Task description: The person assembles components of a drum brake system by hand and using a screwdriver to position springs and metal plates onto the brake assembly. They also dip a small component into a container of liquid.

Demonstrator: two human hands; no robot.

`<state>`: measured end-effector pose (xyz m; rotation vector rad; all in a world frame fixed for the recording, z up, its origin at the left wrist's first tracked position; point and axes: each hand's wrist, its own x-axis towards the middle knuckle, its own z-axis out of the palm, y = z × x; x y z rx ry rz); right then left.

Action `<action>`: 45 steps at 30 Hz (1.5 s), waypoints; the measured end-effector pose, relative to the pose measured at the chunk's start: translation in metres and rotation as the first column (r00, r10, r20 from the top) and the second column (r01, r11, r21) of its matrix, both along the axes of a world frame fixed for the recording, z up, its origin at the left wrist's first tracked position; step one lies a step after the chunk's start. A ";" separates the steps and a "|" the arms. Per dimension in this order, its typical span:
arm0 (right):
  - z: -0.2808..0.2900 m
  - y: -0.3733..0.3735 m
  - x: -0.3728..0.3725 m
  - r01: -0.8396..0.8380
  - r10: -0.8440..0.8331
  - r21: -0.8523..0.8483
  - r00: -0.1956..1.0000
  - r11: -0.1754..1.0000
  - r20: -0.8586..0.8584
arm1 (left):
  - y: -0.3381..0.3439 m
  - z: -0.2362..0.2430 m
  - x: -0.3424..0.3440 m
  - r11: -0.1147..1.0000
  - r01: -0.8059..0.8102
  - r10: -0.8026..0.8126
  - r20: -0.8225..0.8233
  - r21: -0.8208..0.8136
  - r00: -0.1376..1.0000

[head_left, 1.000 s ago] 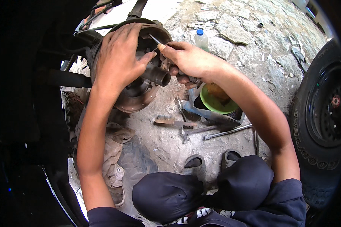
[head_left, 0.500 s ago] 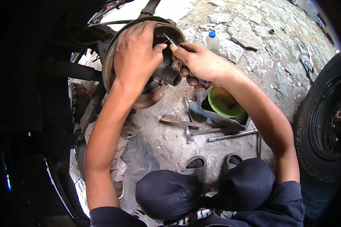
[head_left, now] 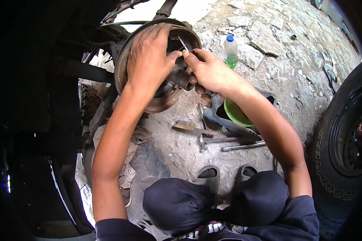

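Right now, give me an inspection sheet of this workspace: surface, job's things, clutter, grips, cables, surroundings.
Surface: stony, uneven ground, pale chips scattered about.
Job's things: round wheel assembly, rusty; slim metal tool in front of it.
Clutter: wire brush, hammer and metal bar on the ground; green bowl in a blue-grey container.
Grips: left grip lies over the assembly, closure unclear; right grip is closed on the tool.
Cables: thin dark line behind the assembly; cable or rod, cannot tell.
Surroundings: capped bottle holding green liquid, standing; black tyre at far right.
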<state>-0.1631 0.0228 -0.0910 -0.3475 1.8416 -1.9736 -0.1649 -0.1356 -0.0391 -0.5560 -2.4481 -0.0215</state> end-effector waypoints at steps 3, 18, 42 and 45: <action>0.018 0.014 0.004 -0.055 0.053 0.084 0.998 0.995 0.030 | 0.000 0.000 0.001 0.999 -0.009 0.007 -0.029 -0.047 1.000; -0.009 0.002 -0.006 -0.026 0.028 0.022 0.995 0.999 -0.100 | -0.003 0.006 0.020 0.965 0.075 -0.051 0.099 -0.252 0.994; -0.014 -0.026 0.005 0.141 -0.141 -0.012 0.986 0.990 -0.087 | -0.007 -0.012 0.019 0.921 0.032 -0.069 -0.082 -0.388 0.994; -0.015 -0.032 0.010 0.150 -0.150 -0.116 0.989 0.982 0.001 | -0.008 -0.010 0.019 0.932 0.066 -0.101 -0.081 -0.356 0.992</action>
